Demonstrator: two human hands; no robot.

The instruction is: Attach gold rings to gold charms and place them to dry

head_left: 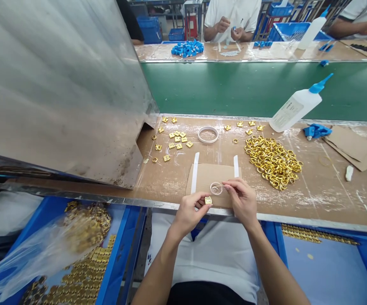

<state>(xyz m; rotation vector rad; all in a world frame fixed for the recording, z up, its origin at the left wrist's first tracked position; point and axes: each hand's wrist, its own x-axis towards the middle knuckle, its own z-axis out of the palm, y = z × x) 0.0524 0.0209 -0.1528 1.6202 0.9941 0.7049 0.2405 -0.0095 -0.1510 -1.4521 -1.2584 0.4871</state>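
Note:
My left hand pinches a small square gold-coloured piece near the table's front edge. Just right of it, my right hand is closed, thumb and fingertips together, at the rim of a small clear round dish. Whether those fingers grip the rim or something thin beside it is too small to tell. Beneath both lies a cardboard pad with strips of white tape. Beyond the pad is a roll of white tape. A heap of gold-coloured rings spreads to the right.
Square gold pieces are scattered at the back left. A white bottle with a blue nozzle stands at the back right. A large metal panel blocks the left. Blue trays flank my lap. Co-workers sit past the green belt.

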